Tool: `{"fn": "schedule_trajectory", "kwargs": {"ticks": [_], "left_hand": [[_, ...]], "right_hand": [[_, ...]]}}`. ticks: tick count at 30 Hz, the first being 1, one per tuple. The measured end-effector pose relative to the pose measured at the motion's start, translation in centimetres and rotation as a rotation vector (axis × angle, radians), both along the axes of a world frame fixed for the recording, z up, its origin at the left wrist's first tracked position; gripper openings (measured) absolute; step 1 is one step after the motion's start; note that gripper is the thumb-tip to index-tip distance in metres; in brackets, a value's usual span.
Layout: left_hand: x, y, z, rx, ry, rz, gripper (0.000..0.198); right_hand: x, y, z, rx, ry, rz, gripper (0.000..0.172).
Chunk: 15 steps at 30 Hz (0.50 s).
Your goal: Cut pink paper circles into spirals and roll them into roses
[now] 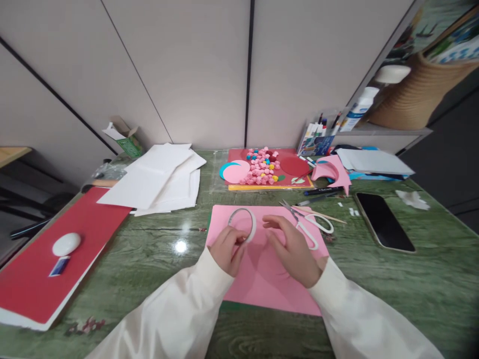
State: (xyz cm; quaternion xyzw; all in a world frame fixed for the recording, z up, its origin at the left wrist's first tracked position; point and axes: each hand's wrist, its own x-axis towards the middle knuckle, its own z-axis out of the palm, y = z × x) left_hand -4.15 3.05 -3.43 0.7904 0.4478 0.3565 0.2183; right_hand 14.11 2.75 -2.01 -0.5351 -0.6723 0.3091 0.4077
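A pink sheet of paper (269, 279) lies on the green table in front of me. My left hand (227, 249) is closed on a white tape ring (250, 219), holding it tilted up off the pink sheet. My right hand (294, 249) hovers just to the right of the ring, over the pink sheet, fingers slightly curled and apart, holding nothing. White-handled scissors (309, 227) lie right beside my right hand at the sheet's upper right corner.
A black phone (383, 222) lies to the right. A red board (48, 264) with a white oval object (66, 244) sits left. White sheets (160, 179) lie at back left. A red tray (295, 167) with several pompoms (262, 169), a pen holder (318, 139) and pink cut paper (331, 172) stand behind.
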Motion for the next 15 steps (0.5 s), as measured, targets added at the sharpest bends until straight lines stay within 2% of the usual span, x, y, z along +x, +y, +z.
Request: {"fn": "schedule_trajectory", "kwargs": {"ticks": [3,5,10,15], "left_hand": [[0.4,-0.9,1.1,-0.002,-0.089,-0.056,0.016],[0.4,-1.3,1.4,0.028,-0.076,-0.075,0.017],[0.4,-1.7,1.1,0.191,-0.035,-0.121,0.023],[0.3,-1.7,1.1,0.129,-0.012,-0.077,0.024]], "right_hand": [[-0.1,-0.8,0.9,-0.035,0.051,0.092,0.037],[-0.1,-1.3,1.4,-0.044,0.058,0.139,0.040],[0.1,-1.9,2.1,-0.020,0.058,0.189,0.042],[0.1,-2.2,2.3,0.037,-0.008,0.196,0.034]]}}
